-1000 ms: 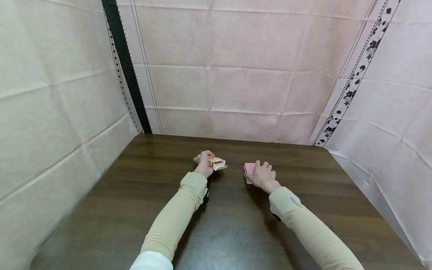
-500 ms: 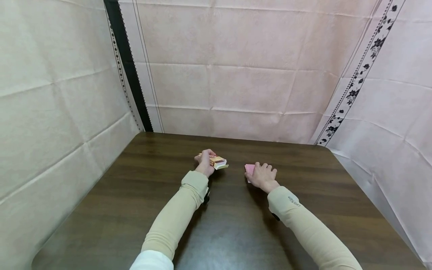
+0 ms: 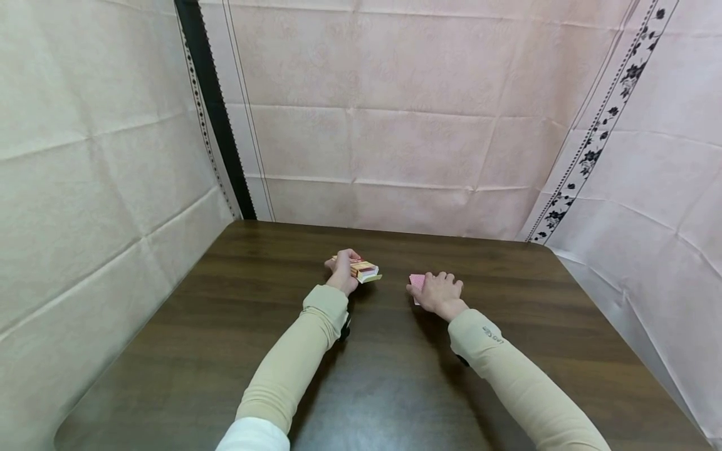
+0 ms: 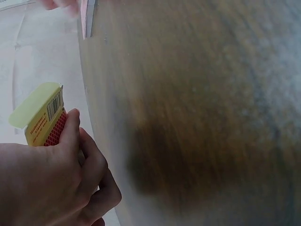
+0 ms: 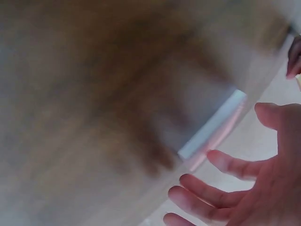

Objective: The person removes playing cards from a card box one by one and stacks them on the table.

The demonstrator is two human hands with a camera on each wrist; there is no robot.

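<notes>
My left hand (image 3: 341,274) grips a yellow and red card box (image 3: 364,270) above the table. Its open end points right, and a pale yellow flap (image 4: 35,103) hangs out in the left wrist view. A deck of pink-backed playing cards (image 3: 416,281) lies on the table to the right of the box. Over that deck hovers my right hand (image 3: 439,293), covering part of it in the head view. In the right wrist view the fingers (image 5: 230,165) are spread, with a fingertip close to the deck's edge; whether it touches cannot be told.
The dark brown wooden table (image 3: 383,376) reaches to a far edge just beyond the hands. Pale creased cloth (image 3: 417,144) hangs behind it, and more cloth hangs at the left and right sides.
The head view has shifted slightly. My left hand keeps its grip on the card box, and my right hand stays over the deck with barely any movement.
</notes>
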